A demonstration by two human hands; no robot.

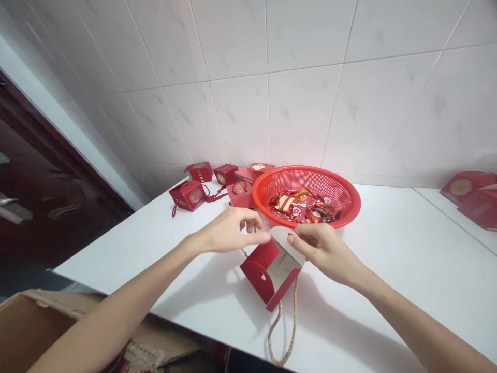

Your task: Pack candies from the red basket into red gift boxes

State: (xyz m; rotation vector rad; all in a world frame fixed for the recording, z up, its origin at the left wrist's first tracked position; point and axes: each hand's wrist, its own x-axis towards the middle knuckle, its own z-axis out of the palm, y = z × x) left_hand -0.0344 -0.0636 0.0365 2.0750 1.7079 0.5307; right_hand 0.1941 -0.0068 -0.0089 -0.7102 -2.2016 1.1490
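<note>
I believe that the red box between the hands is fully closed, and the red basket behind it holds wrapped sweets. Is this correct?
Not fully: the head view shows the red box open, its inside visible. The red basket behind it does hold wrapped sweets.

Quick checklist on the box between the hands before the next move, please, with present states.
1. Red box open: ok, its inside shows.
2. Right hand on the pale rounded flap: ok, thumb against it.
3. Left hand gripping the box: cannot tell, thumb at the flap's edge.
4. Rope handle out of the opening: ok, its loop hangs in front.
5. Wrapped packets inside the red basket: ok, piled there.
</note>
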